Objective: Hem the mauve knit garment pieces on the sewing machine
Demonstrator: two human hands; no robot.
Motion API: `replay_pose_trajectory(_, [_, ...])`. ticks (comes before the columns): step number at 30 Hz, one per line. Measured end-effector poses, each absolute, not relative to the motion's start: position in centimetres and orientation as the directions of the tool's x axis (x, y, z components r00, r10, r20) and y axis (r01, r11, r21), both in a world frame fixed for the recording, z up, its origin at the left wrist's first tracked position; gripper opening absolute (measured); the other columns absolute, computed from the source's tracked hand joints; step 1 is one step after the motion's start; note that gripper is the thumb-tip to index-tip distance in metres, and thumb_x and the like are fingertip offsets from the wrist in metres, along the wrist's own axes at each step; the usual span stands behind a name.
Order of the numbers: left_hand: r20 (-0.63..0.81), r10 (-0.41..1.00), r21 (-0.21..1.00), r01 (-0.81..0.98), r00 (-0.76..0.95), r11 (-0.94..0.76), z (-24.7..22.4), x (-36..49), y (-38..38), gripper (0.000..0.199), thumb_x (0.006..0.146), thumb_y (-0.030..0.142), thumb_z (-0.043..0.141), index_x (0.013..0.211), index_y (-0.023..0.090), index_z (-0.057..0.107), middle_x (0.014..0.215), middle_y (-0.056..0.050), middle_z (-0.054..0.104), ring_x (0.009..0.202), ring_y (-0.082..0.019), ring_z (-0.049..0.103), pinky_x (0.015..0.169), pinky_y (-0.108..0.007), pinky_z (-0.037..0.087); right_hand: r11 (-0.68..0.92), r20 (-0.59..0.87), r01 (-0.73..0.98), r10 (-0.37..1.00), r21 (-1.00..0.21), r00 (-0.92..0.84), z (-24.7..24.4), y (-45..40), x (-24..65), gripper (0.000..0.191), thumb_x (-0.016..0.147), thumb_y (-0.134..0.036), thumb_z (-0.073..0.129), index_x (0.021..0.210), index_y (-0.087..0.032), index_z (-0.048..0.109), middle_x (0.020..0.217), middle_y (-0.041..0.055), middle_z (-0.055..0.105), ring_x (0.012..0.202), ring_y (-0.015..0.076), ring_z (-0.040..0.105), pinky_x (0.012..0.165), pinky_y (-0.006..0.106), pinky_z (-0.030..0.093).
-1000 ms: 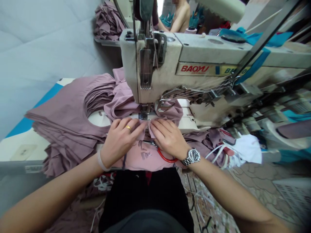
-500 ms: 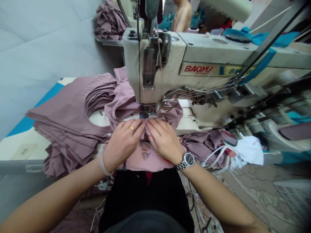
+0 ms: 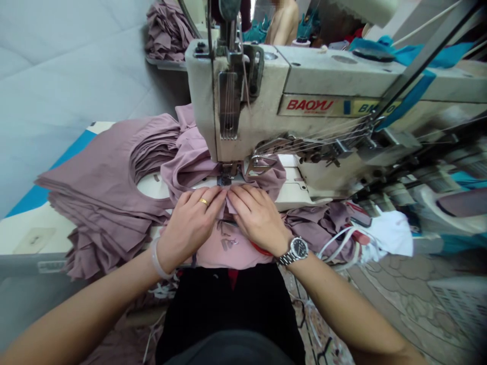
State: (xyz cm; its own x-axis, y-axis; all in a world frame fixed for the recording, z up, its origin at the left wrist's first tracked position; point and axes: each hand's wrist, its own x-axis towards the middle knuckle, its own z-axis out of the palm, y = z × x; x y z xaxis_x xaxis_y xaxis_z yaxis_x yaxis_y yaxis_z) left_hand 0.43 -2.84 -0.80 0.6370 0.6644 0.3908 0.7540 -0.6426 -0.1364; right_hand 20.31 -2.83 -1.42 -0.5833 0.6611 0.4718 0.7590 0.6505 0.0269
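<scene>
Just in front of the needle and presser foot point(image 3: 227, 175) of a sewing machine point(image 3: 247, 101), both hands meet on a mauve fabric piece point(image 3: 185, 167). My left hand point(image 3: 196, 215), with a gold ring, grips the cloth edge between closed fingertips. Beside it, my right hand point(image 3: 256, 215), watch on the wrist, pinches the same cloth from the other side. The fabric loops round behind the presser foot, and part of it shows right of the needle. What lies under the fingertips is hidden. A pink cloth point(image 3: 224, 248) with dark marks lies below the hands.
Stacked mauve cut pieces point(image 3: 110, 167) cover the table's left side. Right of the hands lie more mauve cloth point(image 3: 319, 225) and a white cloth point(image 3: 393, 235). A further mauve pile point(image 3: 167, 30) sits behind. Another person point(image 3: 283, 25) is in the background. Threads run along the machine arm.
The view has shifted slightly. Both hands keep almost the same place and grip on the mauve fabric before the presser foot.
</scene>
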Motion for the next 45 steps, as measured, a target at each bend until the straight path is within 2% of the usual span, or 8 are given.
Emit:
replay_pose_trajectory(8, [0.391, 0.672, -0.151, 0.764, 0.629, -0.627, -0.5, 0.6, -2.2, 0.044, 0.091, 0.012, 0.046, 0.134, 0.010, 0.053, 0.135, -0.014, 0.054, 0.116, -0.028, 0.052, 0.087, -0.041, 0.042, 0.642, 0.462, 0.765, 0.694, -0.051, -0.552, -1.4, -2.4, 20.0, 0.039, 0.098, -0.026, 0.042, 0.129, -0.007, 0.056, 0.134, 0.0145, 0.058, 0.123, 0.0278, 0.048, 0.102, 0.045, 0.041])
replay_pose_trajectory(19, [0.370, 0.693, -0.149, 0.776, 0.618, -0.613, 0.1, 0.9, -1.8, 0.039, 0.093, 0.017, 0.048, 0.130, 0.008, 0.055, 0.134, -0.013, 0.056, 0.115, -0.028, 0.054, 0.087, -0.042, 0.045, 0.598, 0.452, 0.798, 0.734, -0.076, -0.507, -0.9, -1.7, 19.6, 0.040, 0.100, -0.030, 0.038, 0.129, -0.009, 0.057, 0.134, 0.0117, 0.059, 0.122, 0.0264, 0.049, 0.100, 0.044, 0.038])
replay_pose_trajectory(23, [0.398, 0.626, -0.152, 0.722, 0.670, -0.675, 0.2, 0.4, -1.6, 0.036, 0.092, 0.014, 0.050, 0.126, 0.007, 0.058, 0.128, -0.013, 0.060, 0.112, -0.028, 0.055, 0.089, -0.041, 0.047, 0.613, 0.488, 0.783, 0.718, -0.105, -0.497, -1.1, -1.6, 19.7, 0.037, 0.099, -0.027, 0.040, 0.126, -0.009, 0.058, 0.130, 0.0114, 0.061, 0.120, 0.0263, 0.050, 0.099, 0.044, 0.039])
replay_pose_trajectory(27, [0.457, 0.529, -0.139, 0.645, 0.715, -0.752, 0.3, -0.4, -1.5, 0.027, 0.092, 0.013, 0.053, 0.117, 0.010, 0.063, 0.117, -0.010, 0.065, 0.101, -0.025, 0.060, 0.085, -0.037, 0.048, 0.683, 0.555, 0.704, 0.669, -0.195, -0.495, -1.4, -1.7, 20.0, 0.027, 0.097, -0.020, 0.044, 0.112, -0.012, 0.064, 0.115, 0.0090, 0.068, 0.108, 0.0217, 0.055, 0.093, 0.038, 0.044])
replay_pose_trajectory(32, [0.457, 0.509, -0.123, 0.618, 0.730, -0.776, 0.3, -0.7, -1.1, 0.025, 0.090, 0.014, 0.058, 0.115, 0.013, 0.063, 0.116, -0.007, 0.065, 0.097, -0.023, 0.061, 0.083, -0.038, 0.048, 0.710, 0.601, 0.669, 0.639, -0.219, -0.481, -1.4, -1.7, 19.9, 0.023, 0.095, -0.017, 0.047, 0.106, -0.011, 0.066, 0.111, 0.0097, 0.069, 0.106, 0.0212, 0.057, 0.094, 0.037, 0.046])
replay_pose_trajectory(40, [0.478, 0.556, -0.116, 0.676, 0.680, -0.728, 0.3, 0.0, -0.4, 0.030, 0.095, 0.025, 0.052, 0.117, 0.009, 0.062, 0.114, -0.012, 0.065, 0.100, -0.026, 0.060, 0.088, -0.040, 0.049, 0.656, 0.538, 0.712, 0.706, -0.252, -0.460, -1.1, -0.9, 19.6, 0.025, 0.093, -0.018, 0.050, 0.110, -0.012, 0.068, 0.109, 0.0100, 0.068, 0.103, 0.0240, 0.054, 0.091, 0.041, 0.047])
replay_pose_trajectory(45, [0.476, 0.577, -0.089, 0.689, 0.663, -0.719, 0.3, 0.3, -0.2, 0.030, 0.096, 0.027, 0.050, 0.116, 0.007, 0.062, 0.115, -0.013, 0.065, 0.102, -0.026, 0.061, 0.089, -0.040, 0.050, 0.635, 0.493, 0.732, 0.733, -0.249, -0.468, -0.8, -0.2, 19.7, 0.028, 0.094, -0.019, 0.049, 0.114, -0.011, 0.067, 0.111, 0.0107, 0.067, 0.103, 0.0242, 0.055, 0.090, 0.041, 0.046])
